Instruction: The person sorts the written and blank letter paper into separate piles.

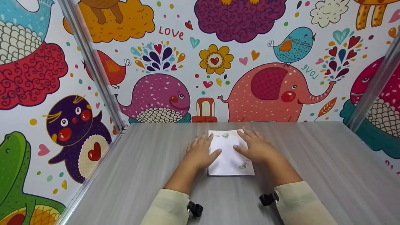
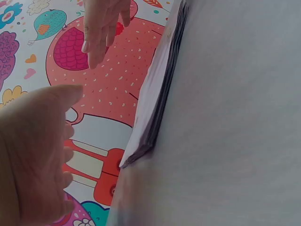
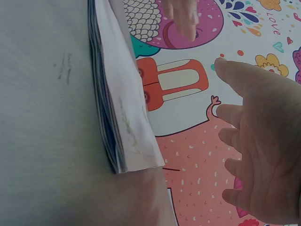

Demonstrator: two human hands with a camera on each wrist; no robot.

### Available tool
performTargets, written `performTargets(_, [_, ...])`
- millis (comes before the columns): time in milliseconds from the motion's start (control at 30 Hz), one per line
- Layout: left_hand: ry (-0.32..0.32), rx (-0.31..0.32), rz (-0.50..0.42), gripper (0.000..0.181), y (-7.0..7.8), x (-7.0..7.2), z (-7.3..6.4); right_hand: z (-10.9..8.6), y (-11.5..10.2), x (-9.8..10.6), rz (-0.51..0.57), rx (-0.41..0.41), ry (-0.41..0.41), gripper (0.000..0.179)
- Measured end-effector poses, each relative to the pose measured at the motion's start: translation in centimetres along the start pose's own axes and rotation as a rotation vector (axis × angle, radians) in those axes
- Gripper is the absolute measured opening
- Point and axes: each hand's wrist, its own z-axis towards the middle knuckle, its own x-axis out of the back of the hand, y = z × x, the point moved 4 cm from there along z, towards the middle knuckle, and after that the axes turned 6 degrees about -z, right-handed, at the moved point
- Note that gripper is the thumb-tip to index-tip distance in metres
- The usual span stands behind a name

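A white, many-layered rectangular stack [image 1: 229, 162], like a booklet or folded paper, lies on the grey table with small green floral prints on its top. Dark layers show along its edge [image 2: 162, 103] in the left wrist view; I cannot tell its exact kind. My left hand [image 1: 200, 153] is at its left side, fingers extended and thumb over the top. Mirroring it, my right hand [image 1: 259, 148] is at the right side. Both wrist views show the left hand [image 2: 35, 150] and right hand [image 3: 273, 136] with straightish fingers, apart from the stack, gripping nothing.
Grey wood-grain table [image 1: 140, 165] surrounds the stack. Panels printed with cartoon animals [image 1: 265, 93] stand behind and at both sides, with metal posts [image 1: 93, 62] at the corners. Black devices [image 1: 195, 208] sit at the cream sleeves [image 1: 170, 206].
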Motion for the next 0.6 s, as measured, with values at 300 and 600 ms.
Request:
performTargets(300, [-0.178,-0.003,-0.014,0.085,-0.3,-1.3,-0.6,0.1,0.3,-1.7,0.007,0.08,-0.183,0.08])
performTargets(600, [-0.3,-0.033,0.029,0.085,-0.8,-1.9,-1.0,-0.2,1.1,-2.9,0.024,0.043,-0.307,0.077])
